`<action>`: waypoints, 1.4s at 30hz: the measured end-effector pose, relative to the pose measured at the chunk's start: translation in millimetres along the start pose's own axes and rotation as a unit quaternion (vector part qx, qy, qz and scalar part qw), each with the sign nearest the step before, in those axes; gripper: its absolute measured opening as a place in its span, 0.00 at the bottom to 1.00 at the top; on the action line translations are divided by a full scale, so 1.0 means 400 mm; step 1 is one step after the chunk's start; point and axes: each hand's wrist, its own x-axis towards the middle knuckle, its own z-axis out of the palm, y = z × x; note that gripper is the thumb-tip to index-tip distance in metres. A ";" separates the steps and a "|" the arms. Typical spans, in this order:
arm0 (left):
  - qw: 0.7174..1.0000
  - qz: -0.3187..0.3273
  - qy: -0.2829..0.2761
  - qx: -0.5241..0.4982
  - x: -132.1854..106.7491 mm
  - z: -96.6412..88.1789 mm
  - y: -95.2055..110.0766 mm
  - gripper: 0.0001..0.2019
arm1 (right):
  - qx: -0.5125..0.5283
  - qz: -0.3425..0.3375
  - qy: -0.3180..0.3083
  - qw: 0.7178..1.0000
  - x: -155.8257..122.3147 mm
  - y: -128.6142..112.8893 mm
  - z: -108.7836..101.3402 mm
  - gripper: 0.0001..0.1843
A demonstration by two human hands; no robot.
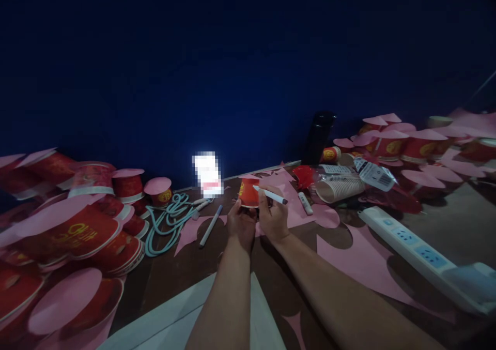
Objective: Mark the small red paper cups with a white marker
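just below mid-frame, the left hand (242,225) grasps an upside-down red paper cup (250,193); the right hand (276,219) grasps a white marker (275,195), seemingly drawing; steady strokes are needed.

The right hand (276,218) hides some of the three-o'clock side of the held cup (249,191), coarse pixels mask the glowing screen (208,173) toward nine, a red cup (17,290) at eight is cut by the edge, and print on the label (375,174) at three is illegibly small.

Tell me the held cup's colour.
The cup is red with yellow markings, shown in the head view.
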 end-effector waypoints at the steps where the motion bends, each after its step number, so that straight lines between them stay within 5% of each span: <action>1: 1.000 -0.001 -0.001 0.001 -0.001 0.001 0.000 0.02 | -0.002 -0.004 0.001 1.000 0.001 0.000 0.000 0.10; 13: 1.000 -0.006 -0.008 0.018 -0.007 0.009 -0.001 0.04 | 0.003 0.006 -0.024 1.000 -0.004 -0.017 0.000 0.12; 20: 0.999 0.014 0.028 0.004 0.000 0.010 0.005 0.04 | 0.046 0.145 0.027 0.988 0.013 0.017 0.000 0.17; 25: 0.997 0.053 0.041 -0.025 -0.012 0.025 0.012 0.03 | 0.125 0.306 0.039 0.943 0.024 0.031 0.008 0.18; 29: 0.998 0.052 0.025 -0.038 -0.024 0.030 0.020 0.02 | 0.158 0.410 -0.022 0.898 0.018 0.034 0.024 0.16; 35: 1.000 0.024 0.004 -0.008 -0.028 0.033 0.016 0.05 | 0.194 0.412 -0.084 0.886 0.005 0.055 0.041 0.17; 42: 0.999 0.022 -0.016 0.031 -0.043 0.039 0.017 0.05 | 0.332 0.496 -0.058 0.801 0.007 0.062 0.058 0.18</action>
